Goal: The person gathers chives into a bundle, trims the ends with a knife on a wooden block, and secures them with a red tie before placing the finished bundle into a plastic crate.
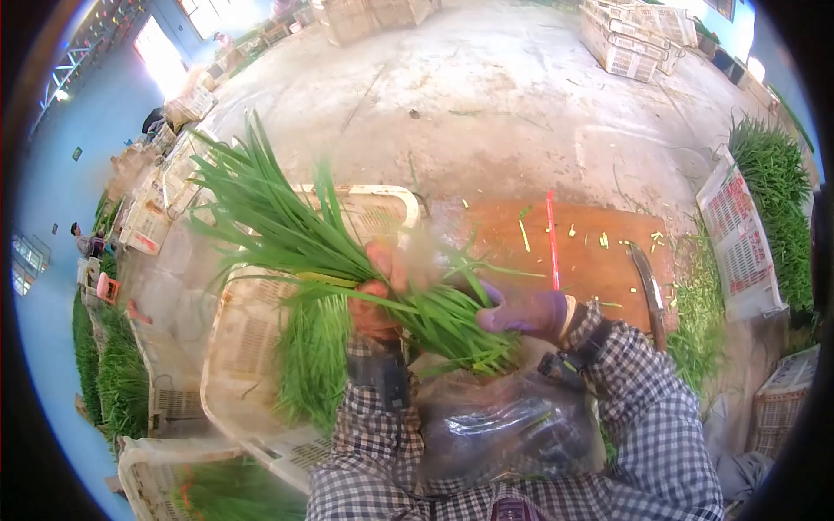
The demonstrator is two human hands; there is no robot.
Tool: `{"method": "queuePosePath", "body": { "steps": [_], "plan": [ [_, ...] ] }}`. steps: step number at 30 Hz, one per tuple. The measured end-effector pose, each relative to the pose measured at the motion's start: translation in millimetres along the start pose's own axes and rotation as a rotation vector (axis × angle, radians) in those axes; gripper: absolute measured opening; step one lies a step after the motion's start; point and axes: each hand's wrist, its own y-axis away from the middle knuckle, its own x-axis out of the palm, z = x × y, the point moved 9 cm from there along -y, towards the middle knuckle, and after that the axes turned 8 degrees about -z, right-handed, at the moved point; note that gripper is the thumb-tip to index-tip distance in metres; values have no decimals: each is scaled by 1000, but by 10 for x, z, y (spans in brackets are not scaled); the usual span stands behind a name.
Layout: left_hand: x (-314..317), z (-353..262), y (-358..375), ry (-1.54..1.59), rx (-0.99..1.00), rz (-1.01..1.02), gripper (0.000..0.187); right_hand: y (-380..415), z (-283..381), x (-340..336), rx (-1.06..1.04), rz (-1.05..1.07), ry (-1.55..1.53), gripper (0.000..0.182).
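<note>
A thick bunch of garlic chives [282, 221], long flat green leaves, stretches across in front of me, leaf tips up to the left. My left hand [380, 295], bare, is wrapped round its middle. My right hand [526, 313], in a purple glove, grips leaves at the lower right end; its fingertips are partly hidden. Below lies my lap, covered with clear plastic sheeting [512, 425]. To the left, a white plastic crate [228, 347] holds more green leaves [314, 360]. On the right, a curved knife [647, 282] rests at the edge of a brown board [604, 239].
A red strip [552, 239] and short cut pieces lie on the board. Green trimmings [695, 326] cover the floor beside it. At right, a white crate [738, 234] stands by heaped greens [773, 208]. Stacked crates [630, 39] stand farther back. Another person [82, 239] is at far left.
</note>
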Motion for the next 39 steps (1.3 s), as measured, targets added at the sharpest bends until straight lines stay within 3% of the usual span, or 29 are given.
{"method": "queuePosePath", "body": {
  "steps": [3,4,7,8,9,11,12,13,14,17,18,20,22,23,25,26,27,29,31,33,34,37,39],
  "plan": [
    [65,-92,-32,47,76,-79,11,33,-25,-54,104,-272,98,56],
    [84,-130,-21,66,113,-121,10,54,78,-8,21,-371,21,42],
    [-75,-175,83,135,177,-361,27,206,249,-97,-125,-613,73,34],
    [117,-163,50,194,146,-160,25,250,204,-226,-256,-662,96,29],
    [24,-174,66,182,155,-190,23,308,191,-320,-386,-713,125,26],
    [-180,-219,135,158,177,-246,20,583,4,-558,-268,-815,-133,26],
    [-31,-253,148,188,189,-253,18,650,-98,-490,-183,-671,-530,27],
    [42,-248,156,226,158,-214,18,866,-27,-483,-251,-755,-340,25],
    [107,-272,160,263,129,-173,18,1075,-82,-538,-232,-711,-521,22],
    [143,-430,209,177,213,-214,20,2047,124,-629,-511,-491,996,38],
    [130,-493,243,119,272,-257,21,2198,-154,-789,-211,-292,742,46],
    [241,-504,283,126,258,-353,21,2869,-405,-701,920,-425,672,61],
    [254,-475,291,132,277,-469,22,3298,-164,-677,1127,-520,1196,79],
    [270,-429,262,116,281,-434,20,3467,-48,-700,1220,-570,1458,91],
    [296,-271,206,91,276,-368,18,3169,424,-457,273,-826,1440,95],
    [279,-216,215,-57,327,-548,26,2949,713,-153,58,-799,1558,97],
    [360,-126,209,-98,317,-555,25,2611,1043,240,-163,-766,1667,99],
    [501,8,207,-180,310,-565,24,2169,1310,707,-332,-754,1834,96],
    [742,92,170,-70,235,-406,21,1794,1320,957,-551,-650,1890,72],
    [907,110,160,73,207,-271,14,1452,1166,881,-663,-645,1838,54],
    [884,35,192,-29,267,-345,14,1373,1118,867,-720,-637,1808,46],
    [804,-231,304,-345,417,-534,16,1153,764,704,-232,-450,1780,29],
    [705,-331,346,-572,458,-605,19,1230,763,640,-275,-490,1595,24]
  ]
}}
